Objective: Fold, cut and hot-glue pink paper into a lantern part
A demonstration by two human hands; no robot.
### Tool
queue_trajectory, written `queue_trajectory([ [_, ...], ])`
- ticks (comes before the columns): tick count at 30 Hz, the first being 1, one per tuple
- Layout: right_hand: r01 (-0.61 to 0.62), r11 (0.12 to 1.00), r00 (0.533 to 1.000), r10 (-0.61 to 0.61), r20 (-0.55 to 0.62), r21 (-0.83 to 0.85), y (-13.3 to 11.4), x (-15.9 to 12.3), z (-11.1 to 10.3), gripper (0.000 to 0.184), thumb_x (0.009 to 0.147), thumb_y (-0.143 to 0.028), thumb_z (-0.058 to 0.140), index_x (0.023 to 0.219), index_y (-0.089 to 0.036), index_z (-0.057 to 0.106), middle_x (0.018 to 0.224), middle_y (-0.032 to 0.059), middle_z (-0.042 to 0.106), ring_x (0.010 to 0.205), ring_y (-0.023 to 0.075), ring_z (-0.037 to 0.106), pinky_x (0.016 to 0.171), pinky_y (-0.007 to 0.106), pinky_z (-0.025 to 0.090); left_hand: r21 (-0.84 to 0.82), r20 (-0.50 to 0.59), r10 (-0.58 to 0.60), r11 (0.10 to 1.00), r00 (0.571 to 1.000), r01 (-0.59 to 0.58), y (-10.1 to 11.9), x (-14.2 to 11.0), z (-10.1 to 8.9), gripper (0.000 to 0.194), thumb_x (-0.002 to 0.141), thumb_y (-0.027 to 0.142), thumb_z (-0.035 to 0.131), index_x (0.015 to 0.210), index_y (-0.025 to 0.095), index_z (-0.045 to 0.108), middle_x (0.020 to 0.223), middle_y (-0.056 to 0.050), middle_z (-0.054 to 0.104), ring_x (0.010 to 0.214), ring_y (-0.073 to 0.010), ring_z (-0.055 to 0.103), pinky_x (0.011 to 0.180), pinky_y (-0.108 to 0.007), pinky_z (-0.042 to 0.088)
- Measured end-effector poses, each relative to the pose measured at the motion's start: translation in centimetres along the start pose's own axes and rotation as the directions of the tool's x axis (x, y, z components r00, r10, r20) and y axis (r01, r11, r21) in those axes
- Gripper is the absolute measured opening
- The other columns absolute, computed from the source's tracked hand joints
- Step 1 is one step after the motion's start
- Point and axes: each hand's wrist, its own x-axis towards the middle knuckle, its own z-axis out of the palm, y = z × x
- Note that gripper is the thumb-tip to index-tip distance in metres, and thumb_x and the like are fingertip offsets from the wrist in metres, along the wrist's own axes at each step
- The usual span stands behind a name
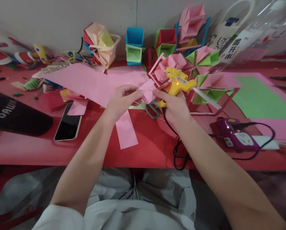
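Note:
Between my two hands is a small folded piece of pink paper (147, 90). My left hand (124, 97) pinches its left side between thumb and fingers. With its grip around a yellow hot glue gun (178, 85), my right hand (175, 103) also touches the paper's right edge with its fingertips. A small light glows on the gun, and a clear glue stick (207, 98) pokes out of its back. Beneath the hands lie scissors (153, 110), partly covered. A pink paper strip (126, 131) rests on the red table just below my left hand.
Folded paper box shapes (134, 46) stand along the wall. A phone (68, 123) and a black tumbler (18, 113) lie at left. The gun's black cord (178, 150) loops near the table edge, beside a purple power socket (236, 134). Green sheets (265, 95) lie at right.

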Motion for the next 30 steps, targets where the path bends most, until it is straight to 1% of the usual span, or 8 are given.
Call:
queue_trajectory([
  [4,0.095,0.987,0.995,-0.094,0.014,-0.132,0.4,0.1,-0.1,0.027,0.069,-0.028,0.079,0.085,-0.023,0.058,0.086,-0.0002,0.061,0.086,0.0176,0.064,0.076,0.033,0.055,0.046,-0.049,-0.029,0.998,0.998,0.031,-0.2,0.1,0.1,0.012,0.076,0.026,0.069,0.079,0.015,0.068,0.073,-0.004,0.071,0.069,-0.014,0.068,0.069,-0.025,0.057],
  [8,0.146,0.947,0.989,-0.141,0.035,-0.288,0.3,0.3,-0.6,0.029,0.075,-0.042,0.077,0.091,-0.024,0.061,0.089,0.0022,0.065,0.082,0.0196,0.064,0.074,0.036,0.057,0.119,-0.17,0.049,0.993,0.984,-0.029,-0.7,0.8,-1.1,0.011,0.074,0.025,0.068,0.08,0.016,0.071,0.07,-0.003,0.07,0.067,-0.0138,0.067,0.065,-0.023,0.056],
  [11,0.185,0.895,0.978,-0.126,0.167,-0.406,-0.2,0.3,-1.1,0.032,0.077,-0.051,0.074,0.088,-0.022,0.063,0.083,0.0034,0.066,0.077,0.0211,0.065,0.068,0.037,0.057,0.192,-0.274,0.123,0.979,0.954,-0.071,-1.3,1.4,-2.6,0.012,0.072,0.025,0.068,0.079,0.016,0.073,0.069,-0.003,0.07,0.065,-0.013,0.066,0.063,-0.023,0.056],
  [14,0.234,0.837,0.951,-0.091,0.296,-0.494,-0.8,-0.1,-1.2,0.034,0.077,-0.053,0.072,0.084,-0.02,0.066,0.075,0.0034,0.065,0.075,0.0223,0.065,0.068,0.037,0.055,0.258,-0.315,0.162,0.963,0.935,-0.08,-1.7,1.7,-3.7,0.009,0.07,0.024,0.068,0.072,0.017,0.073,0.067,-0.002,0.07,0.065,-0.0126,0.064,0.062,-0.022,0.055],
  [16,0.264,0.809,0.936,-0.083,0.342,-0.526,-0.9,-0.4,-0.9,0.035,0.08,-0.054,0.069,0.088,-0.02,0.067,0.075,0.0037,0.066,0.078,0.0234,0.066,0.07,0.037,0.055,0.27,-0.309,0.151,0.961,0.939,-0.065,-1.7,1.7,-3.9,0.009,0.07,0.024,0.068,0.069,0.017,0.073,0.066,-0.002,0.07,0.063,-0.0125,0.063,0.06,-0.021,0.054],
  [19,0.292,0.79,0.921,-0.081,0.38,-0.539,-0.7,-0.8,-0.4,0.038,0.084,-0.056,0.065,0.097,-0.02,0.068,0.08,0.0053,0.068,0.085,0.0251,0.067,0.073,0.037,0.054,0.267,-0.28,0.134,0.962,0.95,-0.057,-1.3,1.5,-3.6,0.01,0.07,0.025,0.069,0.07,0.016,0.074,0.068,-0.003,0.071,0.063,-0.0127,0.064,0.061,-0.022,0.054],
  [25,0.308,0.782,0.918,-0.094,0.386,-0.542,-0.4,-0.7,-0.4,0.037,0.085,-0.052,0.064,0.102,-0.019,0.069,0.087,0.0066,0.07,0.091,0.0257,0.066,0.078,0.038,0.054,0.276,-0.238,0.155,0.957,0.959,-0.086,-1.0,1.3,-3.4,0.011,0.071,0.025,0.068,0.071,0.016,0.075,0.067,-0.002,0.07,0.063,-0.0126,0.063,0.062,-0.022,0.054],
  [30,0.304,0.795,0.912,-0.084,0.401,-0.526,-0.5,-0.8,-0.4,0.036,0.085,-0.048,0.065,0.103,-0.018,0.07,0.088,0.0065,0.071,0.088,0.0241,0.067,0.079,0.037,0.054,0.298,-0.215,0.167,0.95,0.962,-0.098,-1.2,1.2,-3.4,0.011,0.072,0.024,0.067,0.067,0.016,0.073,0.066,-0.002,0.07,0.061,-0.0122,0.062,0.06,-0.023,0.052],
])
